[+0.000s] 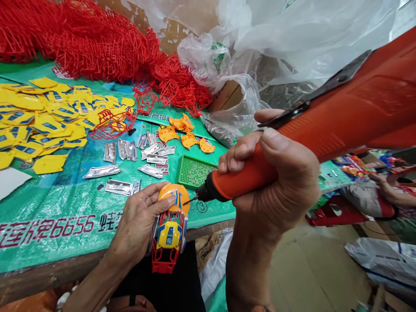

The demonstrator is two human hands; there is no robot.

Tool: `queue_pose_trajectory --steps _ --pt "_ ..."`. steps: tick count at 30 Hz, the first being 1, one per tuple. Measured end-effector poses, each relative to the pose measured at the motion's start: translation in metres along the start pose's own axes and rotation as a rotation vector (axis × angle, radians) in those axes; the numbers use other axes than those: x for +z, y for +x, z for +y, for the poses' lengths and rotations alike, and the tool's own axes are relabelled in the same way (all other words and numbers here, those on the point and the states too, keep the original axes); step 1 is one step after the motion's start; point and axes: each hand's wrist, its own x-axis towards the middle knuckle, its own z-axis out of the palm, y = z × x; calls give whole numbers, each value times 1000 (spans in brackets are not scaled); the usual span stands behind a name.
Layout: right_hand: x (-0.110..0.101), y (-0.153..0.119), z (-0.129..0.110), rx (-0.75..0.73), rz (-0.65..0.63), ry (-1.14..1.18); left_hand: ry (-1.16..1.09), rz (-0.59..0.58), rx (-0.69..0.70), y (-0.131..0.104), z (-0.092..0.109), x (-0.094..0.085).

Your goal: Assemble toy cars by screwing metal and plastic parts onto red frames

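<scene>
Right hand (276, 177) grasps a power screwdriver (341, 108), its bit (191, 200) by the orange hood (167, 191) of the toy car (169, 234), seven o'clock from centre; left hand (138, 214) pinches the car. Screw-fastening seems in hand; the next move needs the bit seated squarely.

Left grip (134, 223) holding a toy car (169, 234) by its orange end (175, 191), right grip (281, 186) around an orange-red screwdriver (344, 112), bit (192, 200) pointed at that end, green tray (186, 184) of screws (197, 171), silver parts (101, 171), yellow panels (48, 125), red frames (107, 47) on the table (42, 274)
</scene>
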Motion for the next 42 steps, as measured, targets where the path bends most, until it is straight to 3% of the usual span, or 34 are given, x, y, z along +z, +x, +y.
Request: queue_pose_trajectory --steps 4,7,18,35,42 --pt "4 1 -3 -25 20 11 3 -28 78 -1 -3 0" --pt "7 5 -6 -44 23 56 46 -77 48 -3 -4 0" --pt "18 4 -2 -1 19 76 95 -93 7 -3 -4 -1" --pt "16 7 0 -7 74 67 130 -39 -11 -3 -4 2" --pt "12 6 0 -34 40 78 165 -38 -19 -3 -5 2"
